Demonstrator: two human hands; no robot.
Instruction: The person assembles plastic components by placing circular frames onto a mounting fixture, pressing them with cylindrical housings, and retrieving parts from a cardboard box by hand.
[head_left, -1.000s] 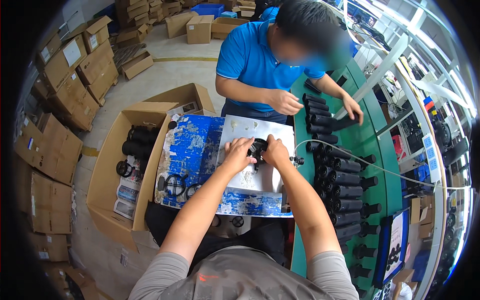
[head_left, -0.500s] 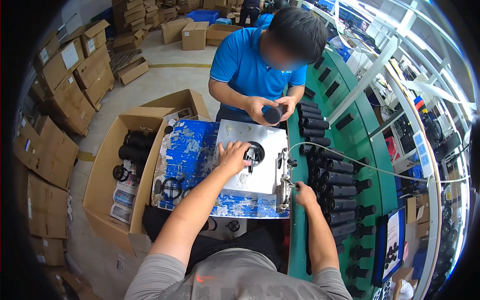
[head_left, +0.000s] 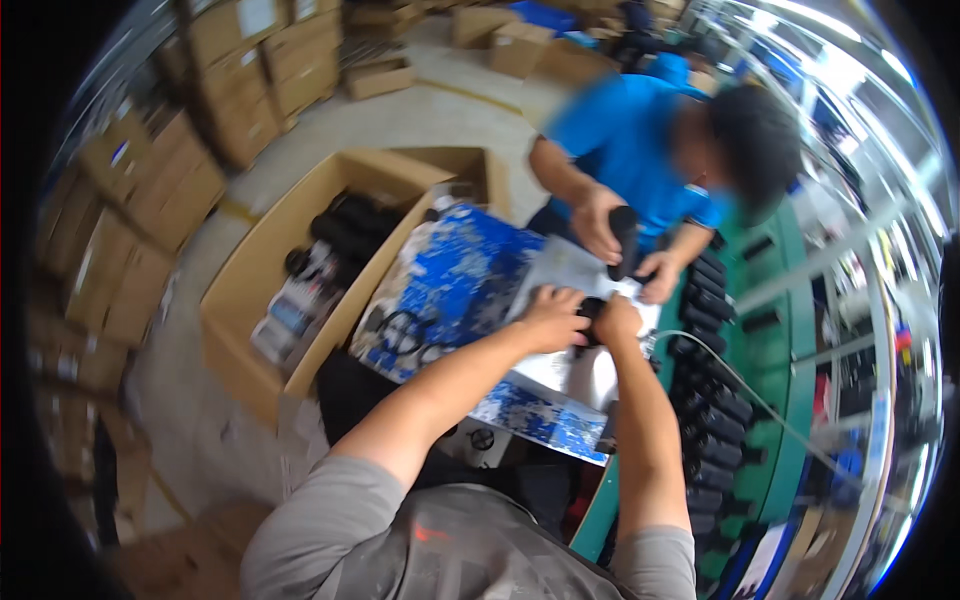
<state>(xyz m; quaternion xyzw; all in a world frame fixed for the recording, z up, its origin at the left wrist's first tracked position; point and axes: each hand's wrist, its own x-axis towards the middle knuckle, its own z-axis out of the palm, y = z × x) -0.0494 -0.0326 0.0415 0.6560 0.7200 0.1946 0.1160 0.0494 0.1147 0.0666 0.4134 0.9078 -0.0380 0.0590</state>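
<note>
An open brown cardboard box (head_left: 243,370) sits at nine o'clock. The bare left hand (head_left: 554,319), fingers bent, meets a dark round part (head_left: 592,308) from eight o'clock, apparently steadying it over the silver metal plate (head_left: 546,275); the bare right hand (head_left: 619,321) curls at four. Blur hides whether either grips.

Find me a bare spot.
Bare: the middle of the blue board, between the cardboard box and metal plate, beyond the black rings. Crowded: the plate around the left hand and right hand; the green bench under black tubes.
</note>
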